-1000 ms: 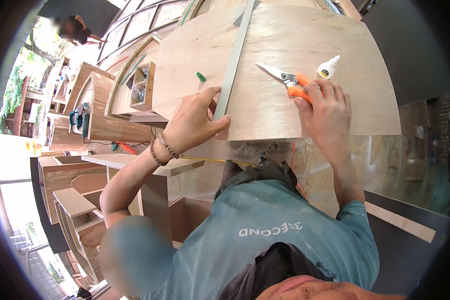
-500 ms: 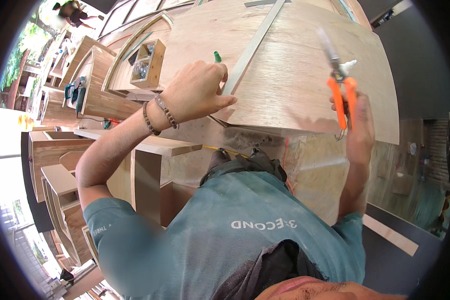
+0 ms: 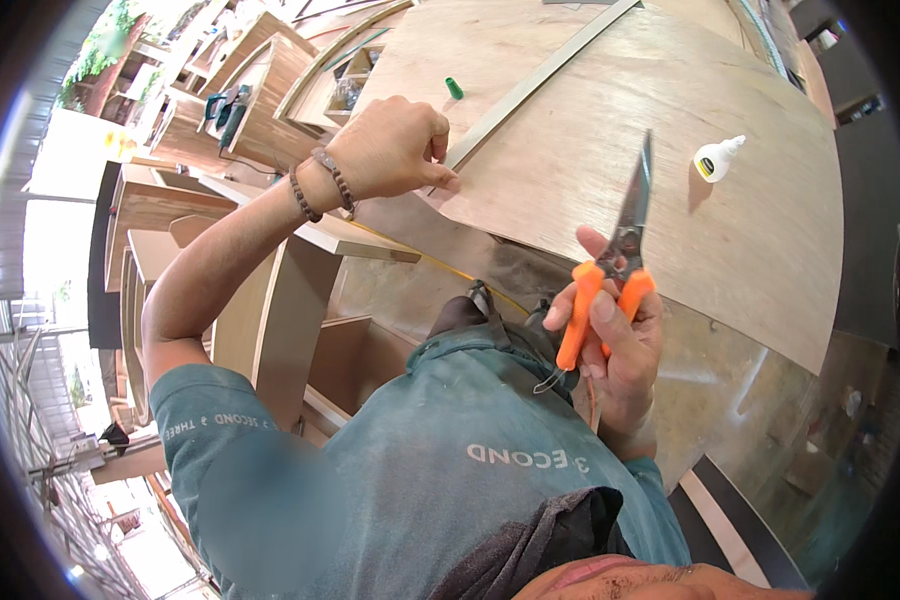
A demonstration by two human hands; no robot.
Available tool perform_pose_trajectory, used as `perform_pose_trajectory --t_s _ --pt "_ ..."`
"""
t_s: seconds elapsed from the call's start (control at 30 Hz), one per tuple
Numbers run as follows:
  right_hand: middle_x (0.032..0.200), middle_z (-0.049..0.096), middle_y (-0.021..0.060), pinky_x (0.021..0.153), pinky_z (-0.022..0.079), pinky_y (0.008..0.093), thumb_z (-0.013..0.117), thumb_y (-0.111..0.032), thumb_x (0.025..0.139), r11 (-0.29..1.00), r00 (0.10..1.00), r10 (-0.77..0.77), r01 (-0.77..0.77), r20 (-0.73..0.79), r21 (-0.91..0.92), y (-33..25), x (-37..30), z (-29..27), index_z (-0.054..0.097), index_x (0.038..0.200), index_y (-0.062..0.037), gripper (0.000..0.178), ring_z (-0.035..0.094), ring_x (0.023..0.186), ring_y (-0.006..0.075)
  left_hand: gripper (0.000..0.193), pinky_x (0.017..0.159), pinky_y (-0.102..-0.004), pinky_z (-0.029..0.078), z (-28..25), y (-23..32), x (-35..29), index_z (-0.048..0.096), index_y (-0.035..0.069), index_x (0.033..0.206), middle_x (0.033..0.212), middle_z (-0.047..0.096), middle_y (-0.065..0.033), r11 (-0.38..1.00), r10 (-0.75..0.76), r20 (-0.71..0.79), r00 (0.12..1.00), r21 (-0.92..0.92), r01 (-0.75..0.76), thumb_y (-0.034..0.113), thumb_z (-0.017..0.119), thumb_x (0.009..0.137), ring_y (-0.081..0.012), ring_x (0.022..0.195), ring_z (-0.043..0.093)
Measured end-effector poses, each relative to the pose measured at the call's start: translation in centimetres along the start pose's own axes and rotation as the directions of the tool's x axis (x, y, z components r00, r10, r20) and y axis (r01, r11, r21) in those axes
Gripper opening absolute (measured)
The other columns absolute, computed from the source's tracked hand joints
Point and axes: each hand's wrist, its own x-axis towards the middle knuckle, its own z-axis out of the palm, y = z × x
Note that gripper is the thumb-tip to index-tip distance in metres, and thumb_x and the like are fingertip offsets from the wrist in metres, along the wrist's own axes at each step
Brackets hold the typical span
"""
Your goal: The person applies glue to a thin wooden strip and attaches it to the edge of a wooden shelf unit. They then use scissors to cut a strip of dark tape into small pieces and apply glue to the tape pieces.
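Note:
My left hand (image 3: pixel 395 150) is closed at the near end of a long, narrow pale strip (image 3: pixel 540 83), its thumb and fingertips pinching there by the panel's edge. The strip runs away diagonally across a large plywood panel (image 3: pixel 560 180). In my right hand (image 3: pixel 625 345) is a pair of orange-handled snips (image 3: pixel 625 240), held upright in front of the panel's near edge. Their dark blades point away from me, and a wire catch hangs at the handle end. A small white squeeze bottle (image 3: pixel 715 158) stands on the panel, right of the blades. Beyond my left hand is a green cap (image 3: pixel 454 88).
Left of the panel is a wooden box (image 3: pixel 355 75) with small items inside. A green power tool (image 3: pixel 228 112) rests on wooden pieces farther left. Unfinished wooden cabinets (image 3: pixel 270 310) stand below my left arm. A dark board (image 3: pixel 750 510) lies at lower right.
My right hand has brought the snips leftward and closer to my body. The left hand stays at the strip's near end. The whole view has shifted, and the bottle now shows fully.

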Motion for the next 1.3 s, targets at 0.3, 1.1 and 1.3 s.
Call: perform_pose_trajectory --t_s 0.3,1.1,1.3 --pt "0.084 0.072 0.0114 0.044 0.036 0.0153 0.058 -0.017 0.105 0.998 0.999 0.034 -0.032 0.039 -0.051 -0.9 0.7 -2.0 0.048 0.143 0.0101 0.048 0.044 0.043 0.0004 0.045 0.061 -0.0292 0.057 -1.7 1.6 -1.2 0.066 -0.004 0.113 0.080 0.074 -0.0115 0.958 -0.167 0.114 0.979 -0.215 0.188 0.030 0.082 0.088 -0.0147 0.071 0.072" --pt "0.081 0.064 0.0126 0.070 0.054 0.0366 0.051 -0.016 0.105 0.029 0.842 0.533 -0.113 -0.081 -0.993 -13.8 1.1 0.4 0.058 0.127 0.0016 0.029 0.071 0.075 0.0210 0.033 0.053 -0.0224 0.057 8.9 8.8 -5.9 0.065 -0.001 0.128 0.105 0.075 -0.0148 -0.349 -0.006 0.104 0.995 -0.932 0.095 0.022 0.059 0.105 -0.0107 0.071 0.070" --pt "0.072 0.062 0.0157 0.063 0.050 0.0399 0.052 -0.027 0.107 -0.077 0.781 0.587 -0.207 -0.212 -0.975 -13.3 4.3 3.0 0.062 0.120 -0.0028 0.029 0.066 0.064 0.0292 0.035 0.052 -0.0208 0.056 10.1 9.1 -5.9 0.063 -0.002 0.130 0.106 0.075 -0.0148 -0.366 0.034 0.010 0.999 -0.930 0.022 0.023 0.059 0.106 -0.0103 0.071 0.070"
